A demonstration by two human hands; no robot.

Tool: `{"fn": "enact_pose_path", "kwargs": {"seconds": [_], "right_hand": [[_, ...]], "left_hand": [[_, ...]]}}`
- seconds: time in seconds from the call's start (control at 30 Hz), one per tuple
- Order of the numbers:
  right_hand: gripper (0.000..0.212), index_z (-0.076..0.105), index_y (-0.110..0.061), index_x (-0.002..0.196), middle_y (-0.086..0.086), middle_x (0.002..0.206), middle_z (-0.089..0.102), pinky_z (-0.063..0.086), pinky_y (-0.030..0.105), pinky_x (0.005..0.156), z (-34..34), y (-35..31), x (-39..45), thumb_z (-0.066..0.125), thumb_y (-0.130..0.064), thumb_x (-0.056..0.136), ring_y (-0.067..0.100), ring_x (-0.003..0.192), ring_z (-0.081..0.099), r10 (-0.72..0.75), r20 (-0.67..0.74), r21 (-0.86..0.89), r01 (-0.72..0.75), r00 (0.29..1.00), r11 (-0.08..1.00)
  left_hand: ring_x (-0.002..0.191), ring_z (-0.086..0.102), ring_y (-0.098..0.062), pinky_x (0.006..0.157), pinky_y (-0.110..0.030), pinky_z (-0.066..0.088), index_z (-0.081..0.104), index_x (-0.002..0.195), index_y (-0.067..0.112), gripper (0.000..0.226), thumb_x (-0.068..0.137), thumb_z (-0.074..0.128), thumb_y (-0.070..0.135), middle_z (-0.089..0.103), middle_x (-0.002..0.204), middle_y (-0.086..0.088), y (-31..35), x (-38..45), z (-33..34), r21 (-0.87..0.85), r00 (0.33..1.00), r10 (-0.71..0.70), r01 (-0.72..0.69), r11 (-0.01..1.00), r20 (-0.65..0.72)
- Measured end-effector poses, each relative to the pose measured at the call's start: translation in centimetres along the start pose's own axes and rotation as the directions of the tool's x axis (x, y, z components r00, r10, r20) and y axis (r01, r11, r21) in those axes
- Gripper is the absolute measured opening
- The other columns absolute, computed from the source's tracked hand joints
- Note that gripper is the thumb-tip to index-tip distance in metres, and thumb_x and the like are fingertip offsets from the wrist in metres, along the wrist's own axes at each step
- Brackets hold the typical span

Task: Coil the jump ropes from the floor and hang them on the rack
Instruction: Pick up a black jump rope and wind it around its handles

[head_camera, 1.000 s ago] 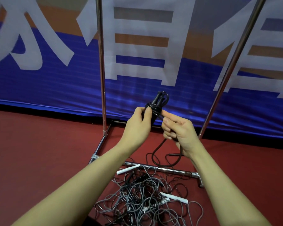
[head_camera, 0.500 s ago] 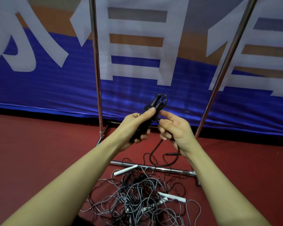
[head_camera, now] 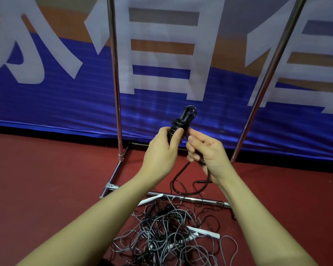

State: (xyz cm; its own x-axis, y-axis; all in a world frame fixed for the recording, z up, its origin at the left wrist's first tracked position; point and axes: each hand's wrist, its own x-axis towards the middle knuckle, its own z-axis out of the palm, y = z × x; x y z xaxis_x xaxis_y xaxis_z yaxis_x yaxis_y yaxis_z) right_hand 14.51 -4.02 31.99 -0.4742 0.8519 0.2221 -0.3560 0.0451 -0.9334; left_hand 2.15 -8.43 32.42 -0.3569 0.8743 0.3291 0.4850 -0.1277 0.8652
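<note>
My left hand (head_camera: pixel 162 148) grips the black jump rope (head_camera: pixel 183 120) by its paired handles, with cord wound round them and a small loop sticking up at the top. My right hand (head_camera: pixel 205 150) holds the same rope's loose cord just beside the bundle; the cord hangs below it in a U-shaped loop down to the floor. A tangle of grey and black jump ropes (head_camera: pixel 165 235) with white handles lies on the red floor under my forearms. The metal rack (head_camera: pixel 114 73) stands behind, with two chrome uprights and a base bar; its top bar is out of frame.
A blue banner (head_camera: pixel 46 104) with big white characters hangs right behind the rack. The rack's right upright (head_camera: pixel 265 81) leans across the view, and its base bar (head_camera: pixel 190 198) crosses the floor just beyond the rope pile. Red floor (head_camera: pixel 37 179) spreads to the left and right.
My left hand has closed its grip again around the wound handles after loosening half a second ago. The right hand still holds the cord next to the bundle. The view shifted slightly.
</note>
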Motion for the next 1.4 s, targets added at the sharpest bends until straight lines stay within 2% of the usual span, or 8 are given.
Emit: {"fn": "enact_pose_path", "kwargs": {"seconds": [0.1,0.23,0.5,0.73,0.87,0.97,1.17,1.4], "right_hand": [[0.028,0.060,-0.015,0.114,-0.002,0.056,0.043,0.038,0.022,0.049,0.2,0.0,-0.2,0.054,-0.007,0.088,0.008,0.045,0.031,-0.012,0.034,-0.055,0.014,0.999,0.998],[0.025,0.060,-0.013,0.111,-0.004,0.053,0.044,0.036,0.021,0.047,-0.3,0.1,-0.6,0.051,-0.001,0.091,0.006,0.044,0.029,0.000,-0.034,-0.068,-0.003,0.999,0.998],[0.023,0.064,-0.007,0.105,0.000,0.052,0.051,0.036,0.020,0.046,-0.7,0.1,-0.3,0.052,0.002,0.088,0.006,0.041,0.033,-0.030,-0.098,0.013,0.032,0.995,0.999],[0.022,0.066,-0.015,0.100,-0.004,0.046,0.046,0.037,0.019,0.043,-1.3,-0.5,-0.4,0.059,-0.019,0.079,0.006,0.039,0.035,0.009,-0.030,-0.184,-0.014,1.000,0.983],[0.023,0.066,-0.014,0.107,-0.008,0.046,0.036,0.032,0.019,0.043,-1.5,-0.4,-0.5,0.057,-0.008,0.087,0.005,0.042,0.029,-0.002,-0.042,-0.188,-0.006,0.999,0.982],[0.031,0.061,-0.008,0.119,-0.006,0.050,0.031,0.033,0.020,0.044,-1.6,-0.3,-0.4,0.057,-0.004,0.088,0.007,0.045,0.026,-0.015,-0.049,-0.179,0.006,0.999,0.984],[0.048,0.045,0.002,0.136,-0.007,0.050,0.040,0.039,0.021,0.049,-1.1,0.2,-0.3,0.055,-0.001,0.090,0.008,0.046,0.031,-0.020,-0.037,-0.183,0.013,0.999,0.983],[0.058,0.054,-0.002,0.126,0.004,0.058,0.053,0.041,0.024,0.053,-2.1,-0.6,-0.6,0.072,-0.001,0.070,0.012,0.047,0.040,0.018,0.047,-0.129,-0.012,0.999,0.992]], "left_hand": [[0.065,0.049,-0.020,0.064,-0.035,0.035,0.043,0.073,0.020,0.042,0.099,0.030,0.050,0.052,0.064,0.003,0.5,0.2,-0.1,0.050,0.995,-0.079,0.083,0.995,-0.068],[0.059,0.045,-0.018,0.057,-0.033,0.034,0.043,0.065,0.013,0.054,0.098,0.029,0.053,0.049,0.059,0.002,0.6,0.8,-0.3,0.088,0.993,-0.106,0.102,0.991,0.044],[0.042,0.047,-0.018,0.038,-0.018,0.025,0.064,0.090,0.003,0.067,0.089,0.040,0.065,0.056,0.058,-0.006,0.6,1.1,-0.6,-0.335,0.924,-0.223,0.326,0.884,0.311],[0.042,0.045,-0.017,0.040,-0.016,0.021,0.040,0.084,0.016,0.048,0.068,0.064,0.054,0.055,0.062,-0.008,0.1,0.7,-1.0,-0.403,0.862,-0.115,0.344,0.848,0.494],[0.055,0.062,-0.023,0.045,-0.024,0.043,0.044,0.084,0.017,0.035,0.082,0.063,0.046,0.063,0.071,-0.008,-0.1,0.9,-1.0,-0.311,0.906,-0.117,0.258,0.915,0.406],[0.056,0.061,-0.014,0.047,-0.019,0.042,0.063,0.087,0.016,0.018,0.090,0.061,0.033,0.062,0.073,-0.008,0.1,0.8,-1.1,-0.283,0.946,-0.068,0.163,0.945,0.316],[0.063,0.053,-0.016,0.067,-0.040,0.047,0.060,0.084,0.020,0.037,0.093,0.046,0.052,0.058,0.066,0.005,-0.6,0.1,0.9,-0.170,0.986,-0.106,0.128,0.977,0.131],[0.051,0.055,-0.023,0.050,-0.036,0.042,0.064,0.083,-0.002,0.078,0.077,0.046,0.074,0.059,0.060,-0.013,0.0,0.7,-0.3,-0.245,0.974,-0.160,0.196,0.950,0.157]]}}
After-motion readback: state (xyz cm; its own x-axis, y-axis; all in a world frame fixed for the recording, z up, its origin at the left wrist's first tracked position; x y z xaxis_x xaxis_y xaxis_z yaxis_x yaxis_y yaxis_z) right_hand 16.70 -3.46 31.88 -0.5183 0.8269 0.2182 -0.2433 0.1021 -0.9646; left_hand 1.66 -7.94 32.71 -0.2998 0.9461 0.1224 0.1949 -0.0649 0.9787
